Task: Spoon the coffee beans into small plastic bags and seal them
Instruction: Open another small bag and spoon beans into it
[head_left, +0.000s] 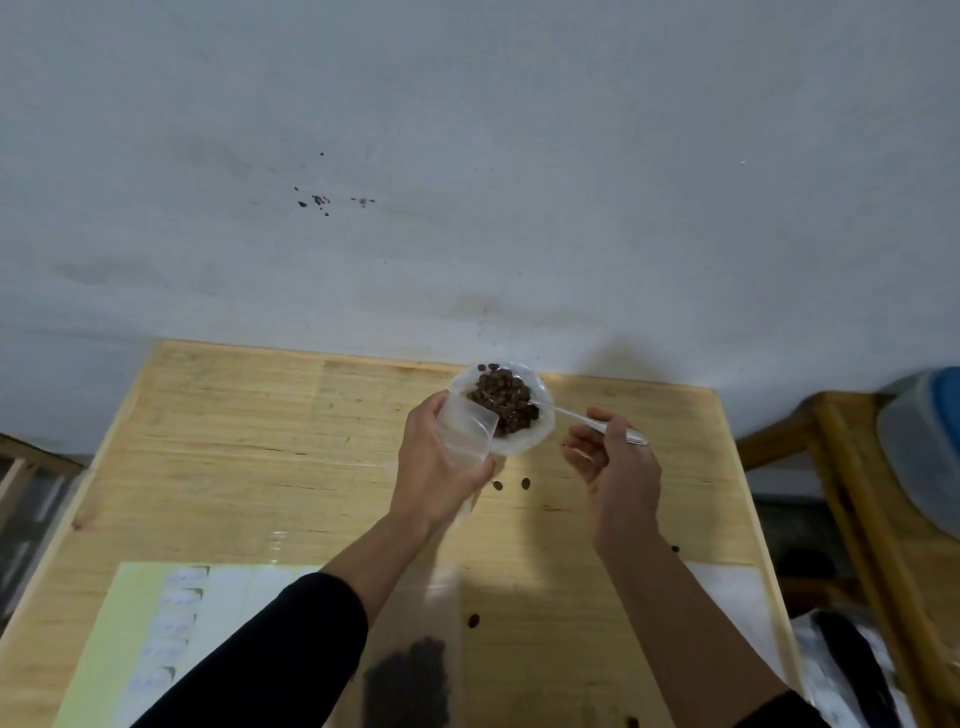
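Left hand (436, 467) grips small bag (464, 432); right hand (618, 467) pinches spoon (587, 420) over beans (503, 400) near desk (234, 415) far edge.

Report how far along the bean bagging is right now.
Done: one bag with beans in it lies at the table's near edge; whether it is sealed cannot be told. In hand: the left hand holds an open, empty small plastic bag beside the bowl of coffee beans, while the right hand dips a spoon into it. Left: filling and sealing this bag, and picking up stray beans.
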